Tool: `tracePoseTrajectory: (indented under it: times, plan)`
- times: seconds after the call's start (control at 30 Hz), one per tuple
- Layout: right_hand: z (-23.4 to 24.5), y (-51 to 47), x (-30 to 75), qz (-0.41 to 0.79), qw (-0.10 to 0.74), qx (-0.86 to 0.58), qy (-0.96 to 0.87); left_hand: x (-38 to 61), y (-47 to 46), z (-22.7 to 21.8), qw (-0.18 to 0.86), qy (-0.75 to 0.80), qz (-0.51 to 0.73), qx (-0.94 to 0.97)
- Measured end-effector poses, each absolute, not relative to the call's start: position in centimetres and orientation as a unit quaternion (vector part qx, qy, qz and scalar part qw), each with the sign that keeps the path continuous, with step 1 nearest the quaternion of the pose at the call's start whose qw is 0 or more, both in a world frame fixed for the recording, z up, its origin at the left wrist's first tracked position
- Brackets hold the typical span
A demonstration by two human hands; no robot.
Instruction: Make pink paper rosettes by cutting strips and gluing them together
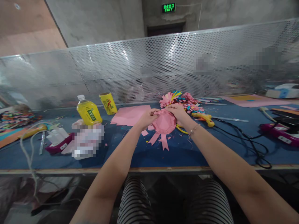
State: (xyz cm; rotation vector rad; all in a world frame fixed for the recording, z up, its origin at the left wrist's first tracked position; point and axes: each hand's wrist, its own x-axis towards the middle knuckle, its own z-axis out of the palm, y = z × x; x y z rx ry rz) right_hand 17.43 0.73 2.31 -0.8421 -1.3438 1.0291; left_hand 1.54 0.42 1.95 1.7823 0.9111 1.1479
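A pink paper rosette (164,123) with two notched ribbon tails is held up over the blue table. My left hand (150,118) grips its upper left edge, fingers closed on the paper. At the upper right edge, my right hand (177,113) pinches the rim between thumb and fingers. Behind the left hand lies a stack of pink paper sheets (130,114). Beyond the right hand is a heap of colourful paper flowers (187,99). A yellow glue gun (204,119) rests just right of my right wrist.
A bottle of yellow liquid (88,110) and a yellow can (108,103) stand at the left. Purple power strips (279,134) and black cables (249,141) lie at the right. A perforated metal screen (130,68) runs along the back. Paper scraps litter the blue table (144,158).
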Motion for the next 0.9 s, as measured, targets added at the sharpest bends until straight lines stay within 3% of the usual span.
tracePoseTrajectory:
  times: [0.47, 0.9]
  plan:
    - [2.2, 0.4, 17.0, 0.384, 0.624, -0.380, -0.566, 1.9, 0.5, 1.8, 0.350, 0.353, 0.472, 0.728]
    - [1.1, 2.0, 17.5, 0.369, 0.631, -0.349, -0.586, 1.6, 1.1, 1.7, 0.369, 0.379, 0.492, 0.692]
